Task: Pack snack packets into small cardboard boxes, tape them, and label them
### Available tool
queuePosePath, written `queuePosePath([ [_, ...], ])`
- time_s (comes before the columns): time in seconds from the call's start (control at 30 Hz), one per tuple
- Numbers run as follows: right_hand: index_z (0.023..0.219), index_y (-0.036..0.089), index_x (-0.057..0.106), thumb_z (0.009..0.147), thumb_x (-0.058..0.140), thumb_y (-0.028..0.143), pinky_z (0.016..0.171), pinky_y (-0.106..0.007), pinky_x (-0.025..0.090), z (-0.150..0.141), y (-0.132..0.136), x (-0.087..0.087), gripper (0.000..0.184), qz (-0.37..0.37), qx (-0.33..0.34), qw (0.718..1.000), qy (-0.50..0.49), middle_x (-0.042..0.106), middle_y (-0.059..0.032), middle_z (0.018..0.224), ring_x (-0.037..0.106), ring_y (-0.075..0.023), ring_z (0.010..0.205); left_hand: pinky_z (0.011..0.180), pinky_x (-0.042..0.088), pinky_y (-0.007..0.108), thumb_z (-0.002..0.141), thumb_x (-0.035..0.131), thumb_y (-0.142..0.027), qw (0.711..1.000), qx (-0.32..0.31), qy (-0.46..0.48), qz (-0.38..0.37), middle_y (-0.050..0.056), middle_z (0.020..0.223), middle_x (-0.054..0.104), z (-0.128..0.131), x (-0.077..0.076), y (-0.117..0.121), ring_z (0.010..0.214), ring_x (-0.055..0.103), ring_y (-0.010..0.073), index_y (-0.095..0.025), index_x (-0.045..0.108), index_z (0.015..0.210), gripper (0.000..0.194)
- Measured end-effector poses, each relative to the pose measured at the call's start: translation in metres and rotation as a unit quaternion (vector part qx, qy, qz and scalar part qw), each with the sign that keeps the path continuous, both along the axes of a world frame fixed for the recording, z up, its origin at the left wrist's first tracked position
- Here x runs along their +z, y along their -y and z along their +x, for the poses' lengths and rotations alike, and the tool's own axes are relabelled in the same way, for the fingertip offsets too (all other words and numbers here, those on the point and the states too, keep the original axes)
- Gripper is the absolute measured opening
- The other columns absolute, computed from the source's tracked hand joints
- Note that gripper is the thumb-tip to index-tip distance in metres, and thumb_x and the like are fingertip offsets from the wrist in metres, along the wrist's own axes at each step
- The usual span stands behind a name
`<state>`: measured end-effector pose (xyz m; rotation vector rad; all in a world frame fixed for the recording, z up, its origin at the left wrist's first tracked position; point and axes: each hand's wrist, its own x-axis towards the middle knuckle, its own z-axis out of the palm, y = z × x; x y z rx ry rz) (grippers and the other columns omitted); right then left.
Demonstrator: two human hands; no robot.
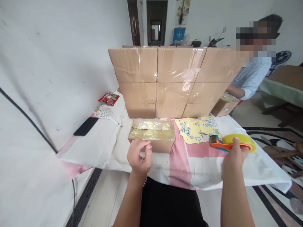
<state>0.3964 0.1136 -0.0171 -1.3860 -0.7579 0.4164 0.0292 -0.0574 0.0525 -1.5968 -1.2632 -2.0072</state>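
A small cardboard box [163,145] with shiny tape across its top lies in front of me on the table. My left hand [140,156] is at its near left side, thumb and forefinger pinched together; whether anything thin is between them, or whether they touch the box, I cannot tell. On the right, my right hand [235,153] grips an orange tape dispenser [221,145] carrying a thick yellow roll of tape. The dispenser is over the right part of the table, apart from the box. Yellow sheets with small stickers [191,129] lie between the box and the dispenser.
Stacked, taped cartons [175,82] form a wall behind the small box. A black flat object [85,126], a white perforated scoop [106,114] and a red packet [110,99] lie left on the tablecloth [180,164]. Another person [252,75] is behind the table's right side, beside another box [224,105].
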Motion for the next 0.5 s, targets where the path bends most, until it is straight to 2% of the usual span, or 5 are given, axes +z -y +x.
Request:
queuePosePath([
  [0.07,0.086,0.021,0.064,0.07,0.077,0.048,0.085,-0.046,0.056,0.009,-0.009,0.007,0.034,-0.072,0.01,0.997,0.012,0.068,-0.0095,0.09,0.067,-0.0307,0.091,0.067,0.052,0.031,0.088,0.059,-0.001,1.0,0.002,0.003,0.006,0.0,0.075,0.066,-0.002,0.002,0.006,0.071,0.063,0.0157,-0.019,0.067,0.104,0.026],
  [0.13,0.066,0.022,0.061,0.057,0.088,0.041,0.08,-0.051,0.054,0.019,-0.016,0.012,0.034,-0.134,0.008,0.99,0.032,0.063,-0.0072,0.071,0.064,-0.0324,0.08,0.066,0.051,0.03,0.088,0.058,-0.001,1.0,0.008,0.017,0.025,-0.001,0.075,0.065,-0.004,0.006,0.012,0.067,0.062,0.0141,-0.019,0.068,0.106,0.027],
  [0.2,0.057,0.023,0.057,0.052,0.089,0.038,0.078,-0.051,0.052,0.026,-0.02,0.013,0.037,-0.155,0.013,0.987,0.051,0.058,-0.0047,0.063,0.062,-0.0312,0.075,0.063,0.049,0.028,0.089,0.058,-0.002,0.998,0.01,0.037,0.047,-0.001,0.074,0.064,-0.005,0.009,0.019,0.064,0.061,0.0125,-0.019,0.068,0.106,0.026],
  [0.33,0.069,0.018,0.065,0.059,0.081,0.045,0.078,-0.044,0.053,0.026,-0.014,0.008,0.034,-0.088,0.079,0.992,0.05,0.067,-0.0072,0.074,0.064,-0.0276,0.08,0.061,0.048,0.028,0.09,0.058,-0.004,0.996,0.0,0.055,0.076,-0.001,0.074,0.063,-0.002,0.016,0.029,0.062,0.061,0.0124,-0.018,0.069,0.105,0.024],
  [0.5,0.098,0.014,0.067,0.071,0.066,0.049,0.079,-0.041,0.056,-0.002,0.013,0.013,0.044,0.04,0.151,0.988,-0.01,0.074,-0.0107,0.094,0.07,-0.0263,0.087,0.061,0.047,0.028,0.089,0.058,-0.003,0.996,-0.019,0.032,0.082,-0.001,0.074,0.062,0.006,0.02,0.037,0.062,0.059,0.013,-0.019,0.068,0.106,0.026],
])
